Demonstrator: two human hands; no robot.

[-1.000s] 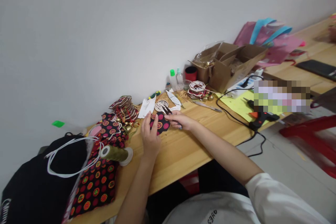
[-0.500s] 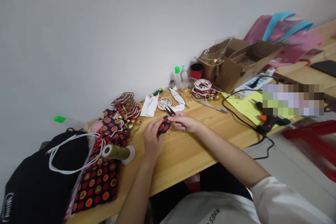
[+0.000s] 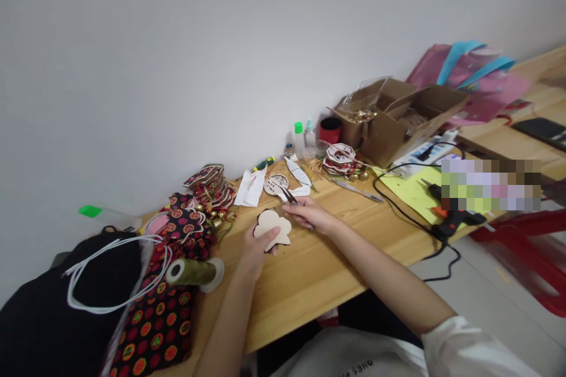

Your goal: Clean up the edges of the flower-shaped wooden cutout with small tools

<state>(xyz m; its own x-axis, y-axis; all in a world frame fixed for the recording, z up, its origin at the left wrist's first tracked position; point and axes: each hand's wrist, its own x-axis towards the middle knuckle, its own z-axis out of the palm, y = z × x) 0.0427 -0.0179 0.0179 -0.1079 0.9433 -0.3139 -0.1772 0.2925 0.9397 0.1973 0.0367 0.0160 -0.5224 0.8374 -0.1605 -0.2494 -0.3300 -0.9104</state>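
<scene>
You've flipped the cut-out pale side up in your left hand; your right hand, at 3 o'clock, grips the snips

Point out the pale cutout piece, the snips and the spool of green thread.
pale cutout piece (image 3: pixel 273 228), head view, middle of its pale face.
snips (image 3: pixel 289 195), head view, the dark blades.
spool of green thread (image 3: pixel 194 271), head view, the wound green middle.

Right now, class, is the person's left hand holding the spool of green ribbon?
No. The left hand holds a pale scalloped cutout, while the green ribbon spool lies apart on the table.
</scene>
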